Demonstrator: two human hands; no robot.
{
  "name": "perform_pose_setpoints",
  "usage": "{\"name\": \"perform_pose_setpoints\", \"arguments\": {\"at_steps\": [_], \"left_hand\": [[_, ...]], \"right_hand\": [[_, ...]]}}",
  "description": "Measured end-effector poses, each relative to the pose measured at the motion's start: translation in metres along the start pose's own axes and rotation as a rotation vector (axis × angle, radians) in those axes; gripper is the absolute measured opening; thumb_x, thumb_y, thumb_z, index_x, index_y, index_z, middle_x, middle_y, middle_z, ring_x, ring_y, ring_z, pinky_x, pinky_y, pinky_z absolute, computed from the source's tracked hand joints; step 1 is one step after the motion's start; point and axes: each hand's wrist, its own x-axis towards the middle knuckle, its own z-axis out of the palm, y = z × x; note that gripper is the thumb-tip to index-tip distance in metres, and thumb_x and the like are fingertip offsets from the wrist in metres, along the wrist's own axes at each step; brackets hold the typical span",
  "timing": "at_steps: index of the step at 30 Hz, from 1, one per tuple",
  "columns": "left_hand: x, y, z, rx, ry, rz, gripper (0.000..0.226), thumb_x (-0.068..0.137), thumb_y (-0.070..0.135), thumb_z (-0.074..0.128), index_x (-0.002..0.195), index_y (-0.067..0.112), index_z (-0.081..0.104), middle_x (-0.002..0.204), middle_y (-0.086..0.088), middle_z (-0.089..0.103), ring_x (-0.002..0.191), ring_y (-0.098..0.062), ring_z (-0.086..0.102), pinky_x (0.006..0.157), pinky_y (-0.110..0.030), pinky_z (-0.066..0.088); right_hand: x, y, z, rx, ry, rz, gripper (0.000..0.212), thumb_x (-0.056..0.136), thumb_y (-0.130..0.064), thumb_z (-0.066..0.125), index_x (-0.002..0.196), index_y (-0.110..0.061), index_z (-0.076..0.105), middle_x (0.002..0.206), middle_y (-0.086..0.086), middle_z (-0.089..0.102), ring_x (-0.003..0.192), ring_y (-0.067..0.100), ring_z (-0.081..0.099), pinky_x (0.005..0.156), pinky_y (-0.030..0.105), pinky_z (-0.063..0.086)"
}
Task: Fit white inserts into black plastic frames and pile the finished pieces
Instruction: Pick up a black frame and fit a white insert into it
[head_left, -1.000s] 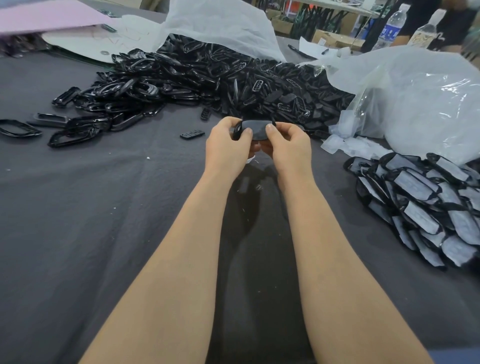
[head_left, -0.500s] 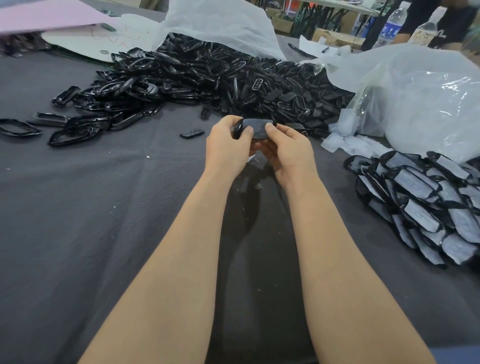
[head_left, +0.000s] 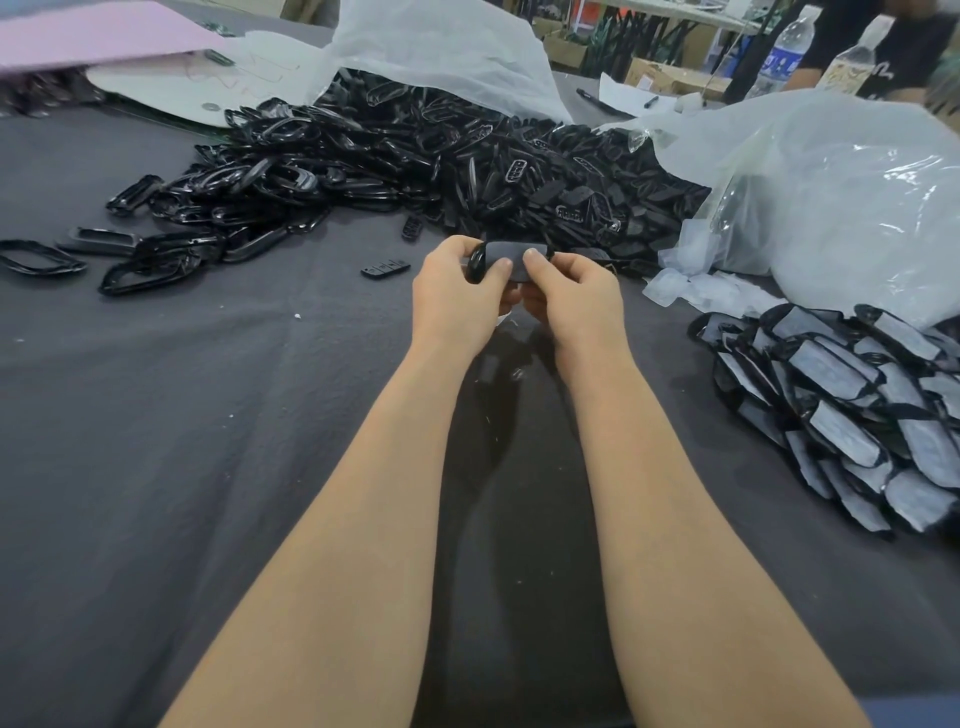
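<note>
Hands were held close together just above the middle of the picture, over the grey cloth of the bench (head_left: 156, 467). A black frame (head_left: 511, 248) was pinched between them and kept clear of the cloth. The left hand (head_left: 457, 299) was curled round the glossy left end of the piece, its thumb laid on the near face. The right hand (head_left: 574, 299) was closed on the right end, its thumb pressed on the same face just beside the other thumb. The remaining fingers (head_left: 511, 299) of both hands were bent underneath, so the far side of the piece was hidden. A dull grey panel was seen in the frame's opening between the thumbs; whether it was fully seated could not be told.

A large heap of loose frames (head_left: 415, 166) was spread across the upper middle and upper left, partly under a white plastic sheet (head_left: 441, 47). One small black part (head_left: 385, 268) lay alone on the cloth, just left of the left hand. A pile of finished pieces (head_left: 857, 405), black rims with pale faces, was stacked at the right edge. Above it a clear plastic bag (head_left: 857, 197) was bunched up. Two water bottles (head_left: 784, 49) stood at the upper right.
</note>
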Motion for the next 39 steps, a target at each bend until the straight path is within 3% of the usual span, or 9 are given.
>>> {"name": "perform_pose_setpoints", "arguments": {"at_steps": [7, 12, 16, 20, 24, 27, 30, 39], "left_hand": [[-0.0017, 0.0013, 0.0008, 0.034, -0.044, 0.021, 0.016, 0.091, 0.012, 0.064, 0.094, 0.024, 0.053, 0.089, 0.001, 0.069, 0.071, -0.004, 0.069, 0.073, -0.023, 0.058], [-0.0018, 0.001, 0.0006, -0.004, -0.028, 0.002, 0.015, 0.093, 0.008, 0.059, 0.095, 0.021, 0.054, 0.092, -0.002, 0.069, 0.068, -0.004, 0.068, 0.07, -0.02, 0.057], [0.0004, 0.0, 0.0005, 0.007, 0.007, -0.007, 0.012, 0.093, 0.009, 0.06, 0.1, 0.018, 0.056, 0.093, -0.002, 0.07, 0.067, -0.001, 0.068, 0.075, -0.026, 0.059], [0.0006, 0.0005, 0.001, -0.003, 0.007, -0.019, 0.014, 0.092, 0.009, 0.061, 0.104, 0.016, 0.057, 0.097, -0.006, 0.07, 0.069, -0.004, 0.068, 0.074, -0.024, 0.059], [0.0001, 0.0008, 0.0021, -0.007, -0.005, -0.03, 0.015, 0.092, 0.009, 0.061, 0.107, 0.013, 0.057, 0.099, -0.007, 0.07, 0.071, -0.005, 0.068, 0.072, -0.022, 0.058], [0.0005, 0.0011, 0.0017, -0.006, 0.01, -0.044, 0.016, 0.093, 0.009, 0.06, 0.109, 0.012, 0.057, 0.103, -0.008, 0.069, 0.083, -0.012, 0.07, 0.079, -0.028, 0.059], [0.0004, 0.0017, 0.0008, -0.032, 0.036, -0.061, 0.016, 0.093, 0.008, 0.059, 0.109, 0.01, 0.059, 0.1, -0.008, 0.07, 0.089, -0.018, 0.07, 0.085, -0.035, 0.058], [-0.0021, 0.0031, -0.0002, -0.016, 0.03, -0.014, 0.017, 0.092, 0.017, 0.063, 0.108, 0.013, 0.058, 0.099, -0.007, 0.07, 0.086, -0.017, 0.07, 0.077, -0.029, 0.059]], "right_hand": [[0.0016, -0.0009, -0.0013, 0.156, 0.0, 0.046, 0.014, 0.09, -0.014, 0.064, 0.077, -0.014, 0.059, 0.072, 0.001, 0.061, 0.065, 0.011, 0.058, 0.061, 0.022, 0.047], [0.0024, 0.0002, 0.0022, 0.154, -0.007, 0.057, 0.02, 0.095, -0.019, 0.057, 0.077, -0.014, 0.063, 0.075, 0.002, 0.065, 0.067, 0.013, 0.06, 0.06, 0.022, 0.048], [0.0015, -0.0015, 0.0034, 0.115, -0.013, 0.034, 0.024, 0.097, -0.017, 0.052, 0.077, -0.014, 0.065, 0.076, 0.004, 0.066, 0.072, 0.016, 0.061, 0.063, 0.023, 0.049], [-0.0006, -0.0004, 0.0026, -0.013, -0.002, -0.048, 0.01, 0.093, -0.011, 0.057, 0.09, -0.008, 0.066, 0.082, 0.005, 0.067, 0.072, 0.011, 0.062, 0.067, 0.021, 0.052], [0.0001, -0.0003, 0.0017, -0.1, 0.037, -0.093, 0.013, 0.094, -0.014, 0.057, 0.1, -0.005, 0.064, 0.088, 0.008, 0.067, 0.073, 0.01, 0.062, 0.069, 0.021, 0.054], [-0.0003, -0.0002, 0.002, -0.11, 0.03, -0.102, 0.013, 0.094, -0.015, 0.058, 0.099, -0.006, 0.065, 0.087, 0.008, 0.069, 0.072, 0.009, 0.063, 0.066, 0.019, 0.052], [-0.0018, -0.0001, 0.004, -0.128, -0.02, -0.12, 0.013, 0.094, -0.012, 0.057, 0.103, -0.007, 0.065, 0.092, 0.009, 0.07, 0.079, 0.014, 0.065, 0.074, 0.024, 0.054], [-0.0015, 0.0001, 0.0038, -0.171, -0.007, -0.163, 0.009, 0.091, -0.007, 0.059, 0.098, -0.009, 0.064, 0.086, 0.004, 0.069, 0.075, 0.012, 0.064, 0.073, 0.027, 0.054]]}}
